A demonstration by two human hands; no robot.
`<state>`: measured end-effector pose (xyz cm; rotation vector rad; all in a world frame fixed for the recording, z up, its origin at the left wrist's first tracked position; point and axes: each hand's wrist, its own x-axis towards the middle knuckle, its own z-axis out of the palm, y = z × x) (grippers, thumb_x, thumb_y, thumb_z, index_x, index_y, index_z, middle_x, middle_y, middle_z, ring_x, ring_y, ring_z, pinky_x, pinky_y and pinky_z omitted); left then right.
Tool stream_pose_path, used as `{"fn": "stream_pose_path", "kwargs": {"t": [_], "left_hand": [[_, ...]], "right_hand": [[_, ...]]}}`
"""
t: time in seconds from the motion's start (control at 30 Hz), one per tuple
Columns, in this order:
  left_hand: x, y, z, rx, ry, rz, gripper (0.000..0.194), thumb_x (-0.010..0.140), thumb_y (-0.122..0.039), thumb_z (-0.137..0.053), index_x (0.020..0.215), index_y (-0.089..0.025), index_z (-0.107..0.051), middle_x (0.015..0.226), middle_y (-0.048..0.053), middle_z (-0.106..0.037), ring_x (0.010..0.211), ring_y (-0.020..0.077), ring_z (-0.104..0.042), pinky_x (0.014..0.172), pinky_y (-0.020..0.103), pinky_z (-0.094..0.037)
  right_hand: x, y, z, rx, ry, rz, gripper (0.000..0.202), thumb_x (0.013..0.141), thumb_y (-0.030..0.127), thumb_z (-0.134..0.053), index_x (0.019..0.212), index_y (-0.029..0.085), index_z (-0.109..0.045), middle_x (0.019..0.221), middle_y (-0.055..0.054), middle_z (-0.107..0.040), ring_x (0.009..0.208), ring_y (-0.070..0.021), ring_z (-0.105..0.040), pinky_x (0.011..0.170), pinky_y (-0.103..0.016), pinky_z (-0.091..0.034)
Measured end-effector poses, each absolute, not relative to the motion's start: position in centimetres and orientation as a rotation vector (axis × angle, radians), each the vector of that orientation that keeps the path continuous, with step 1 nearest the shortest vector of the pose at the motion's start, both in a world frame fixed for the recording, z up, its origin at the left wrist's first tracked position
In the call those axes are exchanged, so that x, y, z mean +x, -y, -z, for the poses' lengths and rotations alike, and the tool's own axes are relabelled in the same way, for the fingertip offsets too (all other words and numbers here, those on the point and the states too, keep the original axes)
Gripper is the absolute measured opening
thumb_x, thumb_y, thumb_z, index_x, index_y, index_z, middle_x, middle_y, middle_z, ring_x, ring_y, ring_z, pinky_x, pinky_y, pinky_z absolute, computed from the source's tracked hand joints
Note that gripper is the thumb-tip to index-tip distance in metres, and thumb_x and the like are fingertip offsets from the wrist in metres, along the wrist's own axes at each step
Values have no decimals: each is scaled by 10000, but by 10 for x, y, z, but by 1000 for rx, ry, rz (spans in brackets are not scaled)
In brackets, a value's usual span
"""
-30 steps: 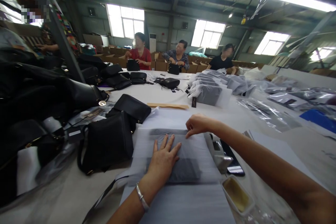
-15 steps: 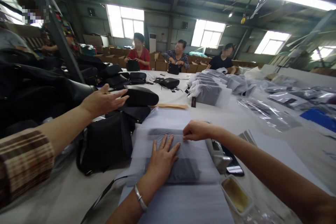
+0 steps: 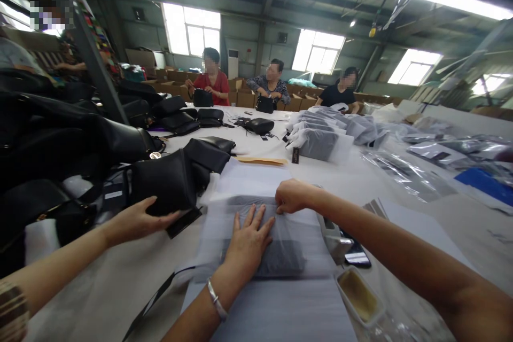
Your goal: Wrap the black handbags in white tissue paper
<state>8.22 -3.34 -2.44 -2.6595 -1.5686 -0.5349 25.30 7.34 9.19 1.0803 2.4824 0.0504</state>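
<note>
A dark bag wrapped in thin white tissue paper (image 3: 284, 260) lies flat in front of me on a stack of white sheets (image 3: 288, 312). My left hand (image 3: 247, 240), with a silver bangle at the wrist, rests on the wrap with its fingers spread. Just right of it, my right hand (image 3: 293, 196) is closed, fingertips pressed down on the tissue near the bag's upper right. Whatever it pinches is hidden by the fingers. A black strap (image 3: 160, 294) trails out from the wrap's left side.
At left, a co-worker's open hand (image 3: 140, 222) is beside a black handbag (image 3: 164, 181). A tape dispenser (image 3: 336, 243), a phone (image 3: 358, 256) and a plastic tub (image 3: 358, 296) stand at right. Wrapped bags (image 3: 318, 141) line up farther back; several people work across the table.
The co-worker's hand has moved down and back toward the left, and the black bags there have shifted. My right hand has moved slightly left; my left hand stays in place.
</note>
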Motion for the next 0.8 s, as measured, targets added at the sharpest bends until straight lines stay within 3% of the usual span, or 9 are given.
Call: {"fn": "stream_pose_path", "kwargs": {"t": [0.13, 0.3, 0.37, 0.47, 0.57, 0.63, 0.7, 0.8], "left_hand": [[82, 34, 24, -2665, 1572, 536, 443, 963, -307, -518, 1400, -360, -473, 1569, 45, -366, 1441, 323, -322, 1077, 678, -335], [82, 35, 19, -2684, 1585, 520, 451, 961, -302, -521, 1405, -359, -469, 1573, 47, -356, 1446, 324, -311, 1084, 674, -328], [81, 35, 17, -2697, 1591, 507, 452, 963, -307, -518, 1409, -359, -465, 1573, 49, -354, 1448, 323, -308, 1086, 672, -324], [81, 35, 16, -2702, 1598, 475, 446, 967, -319, -508, 1410, -354, -465, 1572, 47, -357, 1449, 320, -306, 1088, 669, -323], [81, 36, 16, -2692, 1586, 458, 451, 973, -325, -495, 1420, -361, -449, 1581, 39, -339, 1457, 312, -291, 1090, 663, -325], [81, 37, 16, -2679, 1573, 466, 455, 976, -321, -487, 1426, -361, -441, 1586, 37, -326, 1460, 310, -284, 1095, 661, -318], [81, 38, 17, -2670, 1562, 475, 454, 978, -314, -482, 1429, -351, -443, 1586, 43, -326, 1459, 310, -286, 1100, 659, -309], [81, 39, 18, -2669, 1545, 476, 454, 982, -295, -470, 1433, -336, -445, 1582, 52, -330, 1455, 314, -295, 1099, 659, -308]], "right_hand": [[253, -74, -96, 1085, -2480, -78, 275, 755, 448, -668, 868, 235, -800, 812, -95, -768, 732, -226, -678, 596, -278, -386], [271, -89, -89, 1213, -2463, -83, 609, 670, 765, -634, 778, 185, -786, 743, -124, -742, 683, -239, -656, 580, -288, -381], [284, -97, -81, 1369, -2478, 26, 637, 619, 822, -631, 722, 209, -768, 696, -87, -728, 653, -217, -641, 565, -278, -373], [310, -98, -73, 1666, -2503, 124, 503, 687, 738, -656, 732, 245, -752, 722, -41, -731, 678, -194, -644, 567, -263, -377], [342, -78, -68, 1933, -2479, 20, 328, 861, 535, -582, 889, 255, -749, 872, -50, -752, 806, -211, -672, 638, -274, -419], [366, -51, -63, 2106, -2434, -61, 314, 923, 443, -502, 1023, 246, -724, 973, -69, -749, 886, -230, -678, 715, -302, -455], [389, -18, -52, 2301, -2428, -107, 349, 931, 432, -475, 1105, 226, -697, 1069, -90, -732, 979, -249, -670, 832, -346, -476], [414, 31, -30, 2680, -2433, 87, 373, 851, 485, -567, 1039, 206, -727, 1223, -118, -678, 1157, -294, -604, 1030, -429, -411]]}}
